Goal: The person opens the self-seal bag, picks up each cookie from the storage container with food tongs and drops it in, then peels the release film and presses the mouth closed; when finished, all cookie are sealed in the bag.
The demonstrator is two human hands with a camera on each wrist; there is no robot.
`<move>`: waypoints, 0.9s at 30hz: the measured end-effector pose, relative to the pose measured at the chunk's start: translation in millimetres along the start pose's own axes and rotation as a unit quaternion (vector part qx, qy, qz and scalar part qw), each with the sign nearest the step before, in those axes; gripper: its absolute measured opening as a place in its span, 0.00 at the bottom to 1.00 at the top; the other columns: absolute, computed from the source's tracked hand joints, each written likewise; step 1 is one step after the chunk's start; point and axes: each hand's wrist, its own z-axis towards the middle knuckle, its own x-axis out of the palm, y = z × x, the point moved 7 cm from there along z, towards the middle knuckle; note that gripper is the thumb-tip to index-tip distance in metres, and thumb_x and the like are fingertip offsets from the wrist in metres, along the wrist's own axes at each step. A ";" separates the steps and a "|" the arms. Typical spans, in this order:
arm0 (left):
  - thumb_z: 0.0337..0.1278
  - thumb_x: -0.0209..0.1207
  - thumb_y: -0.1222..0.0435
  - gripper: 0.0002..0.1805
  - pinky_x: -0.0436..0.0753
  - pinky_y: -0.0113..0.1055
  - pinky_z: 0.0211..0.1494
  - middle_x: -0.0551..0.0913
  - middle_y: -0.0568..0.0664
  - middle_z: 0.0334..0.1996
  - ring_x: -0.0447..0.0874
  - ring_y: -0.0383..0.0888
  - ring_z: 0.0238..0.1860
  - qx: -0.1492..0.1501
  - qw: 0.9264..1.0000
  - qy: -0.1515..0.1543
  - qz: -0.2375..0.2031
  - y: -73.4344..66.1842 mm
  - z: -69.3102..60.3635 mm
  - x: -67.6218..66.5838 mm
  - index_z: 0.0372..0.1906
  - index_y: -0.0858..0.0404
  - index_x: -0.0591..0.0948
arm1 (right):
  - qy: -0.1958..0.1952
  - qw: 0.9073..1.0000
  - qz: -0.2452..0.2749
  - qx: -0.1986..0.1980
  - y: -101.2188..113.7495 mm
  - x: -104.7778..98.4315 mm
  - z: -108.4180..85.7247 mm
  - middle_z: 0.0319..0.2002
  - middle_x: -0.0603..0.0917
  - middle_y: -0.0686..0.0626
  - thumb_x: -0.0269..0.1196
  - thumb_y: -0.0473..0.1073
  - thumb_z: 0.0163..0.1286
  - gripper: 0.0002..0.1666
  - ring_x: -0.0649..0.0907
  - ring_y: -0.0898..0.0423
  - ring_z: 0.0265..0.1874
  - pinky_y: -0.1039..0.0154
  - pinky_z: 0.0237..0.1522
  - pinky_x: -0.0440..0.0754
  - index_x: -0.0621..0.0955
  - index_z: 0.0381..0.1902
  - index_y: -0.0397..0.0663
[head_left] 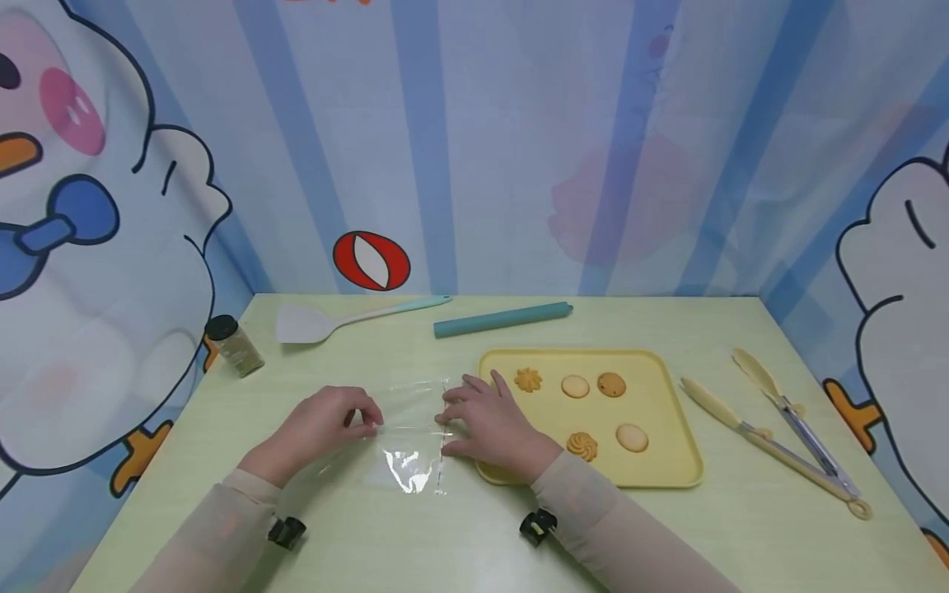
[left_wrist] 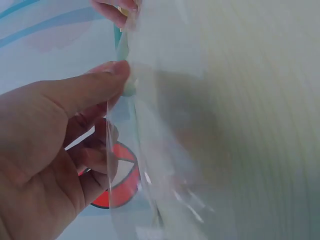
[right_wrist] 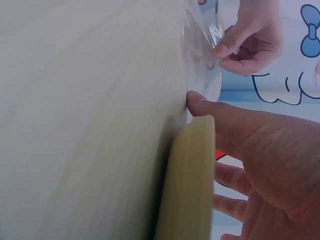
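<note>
Presently the fingers of my left hand (head_left: 326,422) pinch one edge of the single clear bag (head_left: 406,445) on the worktop (head_left: 415,543); those of my right hand (head_left: 489,424) are spread, touching its opposite edge beside one yellow tray (head_left: 667,441). That tray holds five cookies (head_left: 575,386): three round, two ridged. Around stand one black-capped jar (head_left: 239,352), one spatula (head_left: 306,325), one teal cylinder (head_left: 504,319), one pair of tongs (head_left: 787,458).

Glossy clear plastic film (head_left: 410,465), smooth matt tray (head_left: 670,461), tongs (head_left: 817,445) with shiny metal arms, wood-grained tabletop (head_left: 385,543), cloth-like backdrop (head_left: 504,165)
</note>
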 end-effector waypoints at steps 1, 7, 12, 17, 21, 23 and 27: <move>0.58 0.73 0.63 0.07 0.77 0.34 0.40 0.83 0.36 0.32 0.76 0.39 0.33 -0.001 1.000 -0.003 0.003 0.4 -0.3 -0.4 0.38 0.48 0.88 | 0.000 1.000 -0.001 -0.001 0.1 0.1 -0.1 0.69 0.79 0.55 0.72 0.64 0.63 0.26 0.66 0.42 0.77 0.31 0.77 0.49 0.87 0.57 0.65; 0.62 0.71 0.60 0.03 0.76 0.34 0.37 0.83 0.35 0.31 0.74 0.37 0.31 0.000 1.000 -0.013 0.016 0.8 -2.4 -2.6 0.38 0.47 0.88 | 0.000 1.000 -0.003 -0.001 0.3 -1.2 -0.9 0.69 0.79 0.54 0.72 0.64 0.63 0.27 0.67 0.42 0.77 0.31 0.77 0.48 0.87 0.58 0.65; 0.59 0.73 0.60 0.06 0.74 0.32 0.33 0.81 0.34 0.29 0.72 0.37 0.28 0.007 0.999 -0.028 0.016 -1.4 -4.2 -6.0 0.35 0.45 0.87 | -0.003 1.000 -0.001 -0.006 1.6 -3.0 -3.0 0.69 0.79 0.53 0.72 0.63 0.64 0.26 0.68 0.41 0.77 0.30 0.77 0.48 0.87 0.58 0.64; 0.61 0.71 0.59 0.03 0.73 0.33 0.33 0.81 0.35 0.29 0.72 0.37 0.28 0.014 0.999 -0.040 0.019 -2.7 -5.0 -10.0 0.37 0.46 0.87 | -0.006 1.000 0.003 -0.010 3.2 -4.9 -5.5 0.69 0.79 0.51 0.71 0.62 0.65 0.26 0.68 0.40 0.76 0.30 0.76 0.48 0.87 0.59 0.64; 0.65 0.68 0.59 0.02 0.73 0.34 0.34 0.81 0.36 0.30 0.72 0.39 0.29 0.003 0.999 -0.034 0.015 -0.6 -4.3 -10.7 0.41 0.49 0.88 | -0.004 1.000 0.002 -0.009 3.0 -4.2 -6.3 0.70 0.78 0.52 0.71 0.61 0.66 0.25 0.68 0.40 0.77 0.29 0.76 0.48 0.86 0.59 0.64; 0.67 0.67 0.59 0.02 0.73 0.35 0.34 0.81 0.38 0.30 0.73 0.40 0.30 -0.008 0.999 -0.033 0.011 0.4 -4.3 -12.2 0.41 0.49 0.87 | -0.003 1.000 -0.002 -0.009 2.5 -3.8 -6.2 0.70 0.78 0.52 0.71 0.61 0.66 0.25 0.68 0.41 0.77 0.29 0.76 0.47 0.86 0.60 0.65; 0.66 0.68 0.60 0.03 0.73 0.35 0.34 0.81 0.38 0.31 0.73 0.40 0.31 -0.015 0.999 -0.043 0.011 -0.5 -6.0 -18.3 0.41 0.48 0.87 | 0.000 1.000 -0.007 -0.009 1.4 -3.5 -5.9 0.70 0.78 0.52 0.70 0.61 0.67 0.25 0.68 0.41 0.77 0.29 0.76 0.47 0.86 0.60 0.65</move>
